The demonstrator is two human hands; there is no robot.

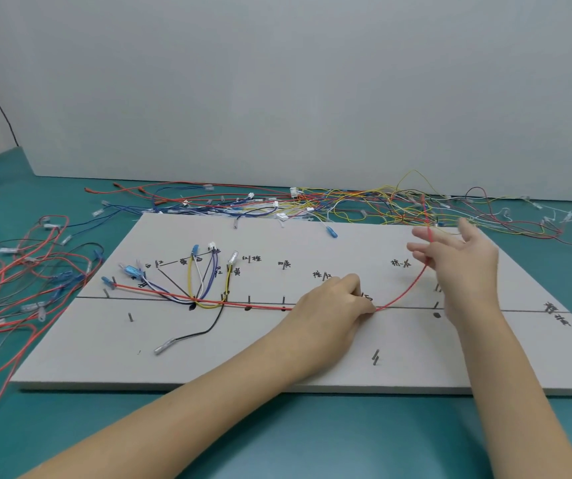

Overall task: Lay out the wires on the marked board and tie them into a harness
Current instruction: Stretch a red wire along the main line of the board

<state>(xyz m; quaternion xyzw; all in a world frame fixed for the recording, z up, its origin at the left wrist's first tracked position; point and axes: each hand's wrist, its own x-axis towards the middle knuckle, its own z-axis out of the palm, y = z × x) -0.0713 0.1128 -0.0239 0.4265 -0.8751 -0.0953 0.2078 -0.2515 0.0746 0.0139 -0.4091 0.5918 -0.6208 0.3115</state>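
A grey marked board [208, 361] lies on the teal table, with black lines, handwritten labels and small pegs. A long red wire [243, 304] runs along its main line from a blue terminal [106, 281] at the left. My left hand [333, 302] pinches this wire down on the line near the board's middle. From there the wire curves up to my right hand [457, 257], which holds it between thumb and fingers above the board's right part. Several laid wires [205, 288], yellow, white, blue and black, fan out at the left.
A tangle of loose wires [381, 205] lies along the board's far edge. Another pile of mostly red wires [18, 271] sits left of the board. A white wall stands behind the table.
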